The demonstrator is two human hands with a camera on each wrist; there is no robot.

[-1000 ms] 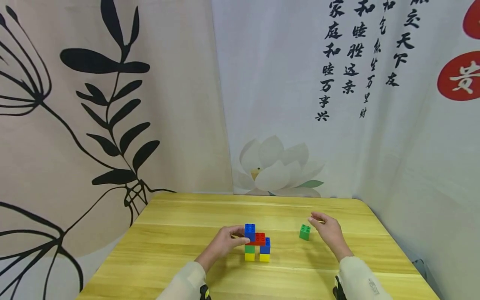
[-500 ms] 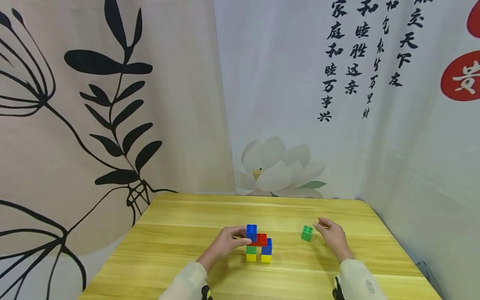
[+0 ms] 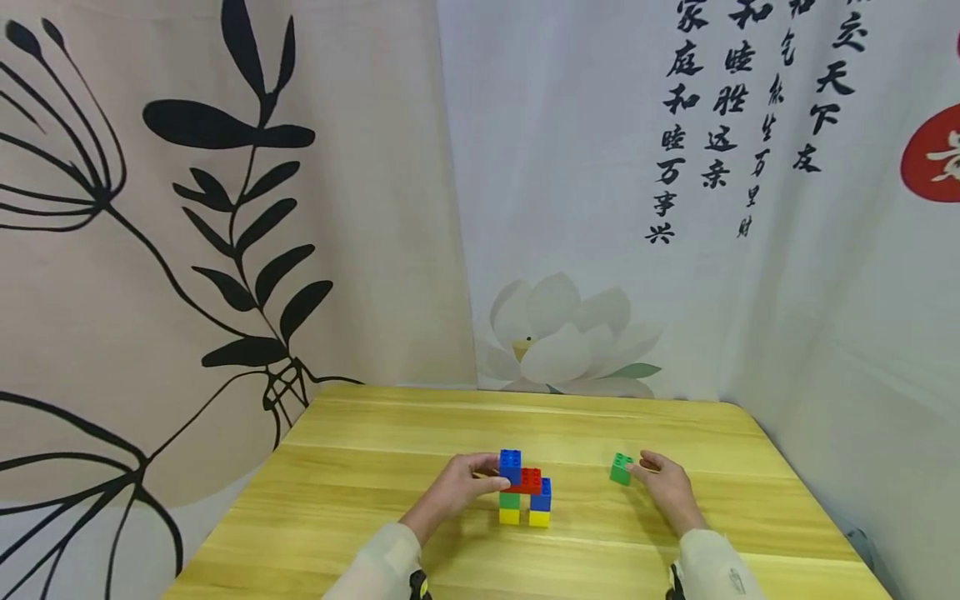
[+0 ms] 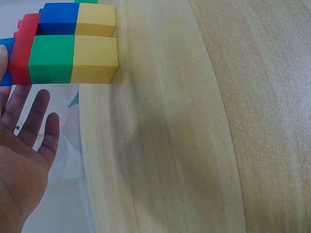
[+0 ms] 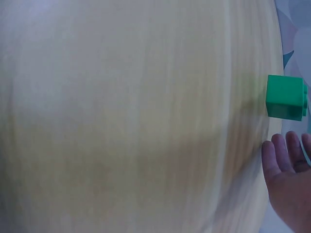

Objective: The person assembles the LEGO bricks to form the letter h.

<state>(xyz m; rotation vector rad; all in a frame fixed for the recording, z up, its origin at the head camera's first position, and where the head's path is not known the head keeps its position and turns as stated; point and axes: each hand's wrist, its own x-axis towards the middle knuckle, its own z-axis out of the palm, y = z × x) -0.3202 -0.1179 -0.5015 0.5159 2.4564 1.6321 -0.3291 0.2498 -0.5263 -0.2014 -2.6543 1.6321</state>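
My left hand (image 3: 459, 490) pinches the blue brick (image 3: 510, 467) on top of a small arch of toy building bricks, thumb in front and fingers behind. Below that brick a red brick (image 3: 532, 482) bridges two columns. The left column is a green brick (image 4: 51, 59) on a yellow one (image 4: 95, 59); on the right, a second blue brick (image 3: 540, 500) sits on another yellow brick (image 3: 538, 519). To the right stands a loose green brick (image 3: 620, 469) on the table. Beside it is my right hand (image 3: 667, 490), fingertips close to its right side, fingers loosely bent and gripping nothing.
A wooden table (image 3: 390, 425) carries the bricks. Behind it hangs a cloth backdrop (image 3: 390, 208) printed with dark plants, a lotus and writing. Pale sleeves (image 3: 378, 562) cover both forearms.
My right hand has come down towards the loose green brick, from above and behind it to its right side. My left hand keeps its hold on the top blue brick. The head view shifts slightly.
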